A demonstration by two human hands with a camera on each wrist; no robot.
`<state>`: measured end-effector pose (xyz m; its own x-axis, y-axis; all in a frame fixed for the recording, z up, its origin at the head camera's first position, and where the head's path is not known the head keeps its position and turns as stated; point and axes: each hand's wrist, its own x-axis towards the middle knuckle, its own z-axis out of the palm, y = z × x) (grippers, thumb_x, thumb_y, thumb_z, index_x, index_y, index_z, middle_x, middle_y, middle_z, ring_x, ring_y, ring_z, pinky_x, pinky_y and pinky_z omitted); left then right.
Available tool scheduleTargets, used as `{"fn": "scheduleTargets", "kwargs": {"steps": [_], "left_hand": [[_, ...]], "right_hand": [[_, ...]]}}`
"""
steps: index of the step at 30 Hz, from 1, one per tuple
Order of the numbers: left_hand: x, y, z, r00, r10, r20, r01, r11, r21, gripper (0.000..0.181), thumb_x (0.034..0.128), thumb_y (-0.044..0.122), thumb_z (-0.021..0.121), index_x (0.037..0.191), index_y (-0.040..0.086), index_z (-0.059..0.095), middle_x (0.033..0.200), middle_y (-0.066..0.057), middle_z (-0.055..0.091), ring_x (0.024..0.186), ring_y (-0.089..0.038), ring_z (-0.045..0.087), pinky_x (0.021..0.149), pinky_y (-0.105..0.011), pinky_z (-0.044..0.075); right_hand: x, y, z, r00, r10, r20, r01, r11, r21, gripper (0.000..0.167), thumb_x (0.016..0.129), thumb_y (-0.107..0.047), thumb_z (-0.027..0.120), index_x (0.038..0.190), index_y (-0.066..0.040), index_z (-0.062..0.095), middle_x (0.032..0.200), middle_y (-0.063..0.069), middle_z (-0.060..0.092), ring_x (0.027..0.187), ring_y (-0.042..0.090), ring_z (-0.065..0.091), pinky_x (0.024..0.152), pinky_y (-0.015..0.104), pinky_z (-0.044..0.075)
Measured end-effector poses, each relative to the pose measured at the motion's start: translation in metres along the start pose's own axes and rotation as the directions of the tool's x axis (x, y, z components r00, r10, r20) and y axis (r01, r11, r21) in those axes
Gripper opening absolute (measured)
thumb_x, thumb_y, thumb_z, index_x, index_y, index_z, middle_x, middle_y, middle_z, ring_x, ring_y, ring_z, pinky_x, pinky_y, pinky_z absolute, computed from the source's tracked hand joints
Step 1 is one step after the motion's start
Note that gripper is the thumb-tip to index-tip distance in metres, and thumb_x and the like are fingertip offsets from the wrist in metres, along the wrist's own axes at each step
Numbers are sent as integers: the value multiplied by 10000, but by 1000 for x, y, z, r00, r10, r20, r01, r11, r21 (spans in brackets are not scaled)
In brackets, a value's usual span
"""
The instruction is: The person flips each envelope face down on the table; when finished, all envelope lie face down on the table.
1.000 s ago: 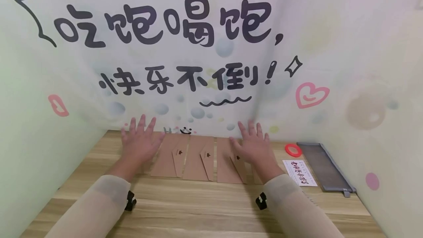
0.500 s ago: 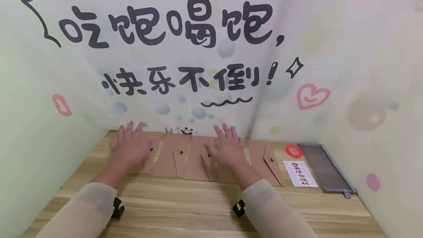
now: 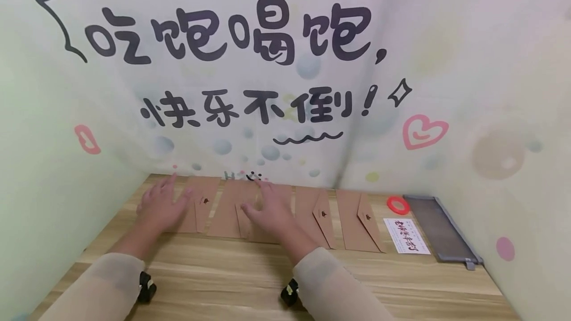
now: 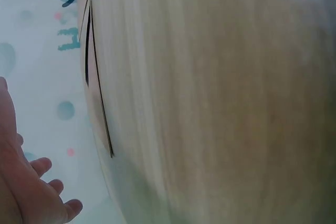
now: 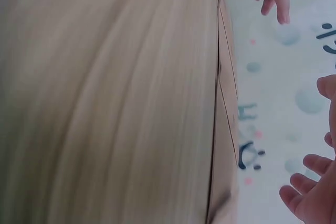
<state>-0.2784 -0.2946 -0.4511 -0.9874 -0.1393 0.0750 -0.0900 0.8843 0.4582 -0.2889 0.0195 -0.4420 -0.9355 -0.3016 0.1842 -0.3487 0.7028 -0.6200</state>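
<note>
Several brown envelopes lie in a row along the back of the wooden table, among them a right-end envelope [image 3: 357, 222] and its neighbour [image 3: 312, 217]. The left hand [image 3: 161, 208] is spread over the left end of the row, beside an envelope [image 3: 202, 197]; in the left wrist view the left hand [image 4: 31, 187] shows its fingers apart, holding nothing. The right hand [image 3: 272, 212] hovers with spread fingers over the middle envelopes and covers part of them; in the right wrist view that hand [image 5: 315, 192] has nothing in it.
To the right of the row lie a red ring [image 3: 398, 205], a white card [image 3: 407, 236] with dark red writing and a grey mesh pouch [image 3: 443, 229]. A printed cloth [image 3: 267, 73] hangs behind the wooden table [image 3: 223, 276], with pale walls at both sides.
Both hands have moved left, the right one farther, from the right part of the row to its middle. The envelopes at the right end are uncovered now. The head view has shifted slightly.
</note>
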Motion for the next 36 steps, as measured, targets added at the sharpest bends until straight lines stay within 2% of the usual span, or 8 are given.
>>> {"fn": "scheduleTargets", "kwargs": {"steps": [5, 10, 14, 19, 22, 25, 31, 36], "left_hand": [[-1, -10, 2, 999, -17, 27, 18, 999, -31, 976, 1031, 797, 161, 1731, 139, -7, 1715, -388, 146, 1466, -745, 150, 1080, -916, 223], [3, -13, 3, 999, -14, 53, 19, 996, -88, 997, 1048, 771, 160, 1712, 34, 54, 1648, -424, 270, 1479, -715, 180, 1140, -879, 174], [7, -8, -1, 995, -21, 99, 36, 988, -152, 980, 1068, 736, 163, 1687, -24, 123, 1609, -411, 360, 1500, -655, 215, 1191, -822, 113], [8, 0, -8, 979, -65, 194, 105, 973, -204, 956, 1077, 711, 144, 1688, -22, 108, 1668, -401, 258, 1520, -689, 125, 1197, -846, 102], [7, 3, -10, 965, -91, 245, 146, 965, -216, 966, 1075, 711, 136, 1686, -37, 106, 1703, -403, 151, 1547, -681, 71, 1219, -843, 76], [7, 4, -11, 954, -97, 282, 165, 959, -228, 985, 1073, 715, 134, 1679, -62, 103, 1718, -403, 76, 1575, -645, 57, 1256, -804, 89], [10, 2, -8, 943, -76, 324, 150, 966, -211, 984, 1084, 694, 172, 1666, -95, 94, 1714, -411, 86, 1588, -618, 99, 1286, -748, 156], [11, 2, -5, 942, -76, 328, 145, 971, -192, 1008, 1074, 718, 182, 1665, -94, 101, 1707, -420, 99, 1578, -630, 120, 1276, -761, 164]], "right_hand": [[2, -16, 19, 998, 9, 56, -21, 978, 209, 725, 1005, -548, 685, 1638, -342, 397, 1645, 25, 508, 1499, 297, 522, 1145, 548, 522], [7, -32, 35, 995, 15, 101, -52, 926, 374, 653, 999, -474, 716, 1589, -323, 479, 1528, 54, 601, 1316, 289, 647, 1010, 474, 597], [14, -42, 46, 990, 19, 137, -79, 891, 447, 650, 989, -465, 730, 1572, -277, 511, 1500, 98, 624, 1285, 260, 666, 1007, 454, 607], [26, -52, 58, 982, 79, 170, -160, 829, 536, 628, 974, -445, 761, 1534, -241, 560, 1431, 78, 689, 1223, 204, 699, 1027, 459, 599], [34, -58, 63, 974, 120, 190, -208, 799, 564, 644, 968, -434, 774, 1532, -206, 562, 1368, 68, 733, 1138, 200, 738, 1020, 459, 602], [40, -63, 67, 963, 152, 221, -252, 797, 548, 683, 960, -450, 778, 1546, -186, 545, 1302, 41, 764, 1097, 194, 745, 1035, 463, 590], [43, -74, 66, 934, 220, 281, -343, 772, 535, 684, 955, -420, 784, 1549, -181, 544, 1209, 4, 736, 1221, 188, 645, 1195, 501, 474], [45, -77, 65, 916, 239, 323, -386, 744, 545, 696, 963, -377, 776, 1555, -106, 529, 1178, 91, 737, 1161, 251, 659, 1198, 490, 461]]}}
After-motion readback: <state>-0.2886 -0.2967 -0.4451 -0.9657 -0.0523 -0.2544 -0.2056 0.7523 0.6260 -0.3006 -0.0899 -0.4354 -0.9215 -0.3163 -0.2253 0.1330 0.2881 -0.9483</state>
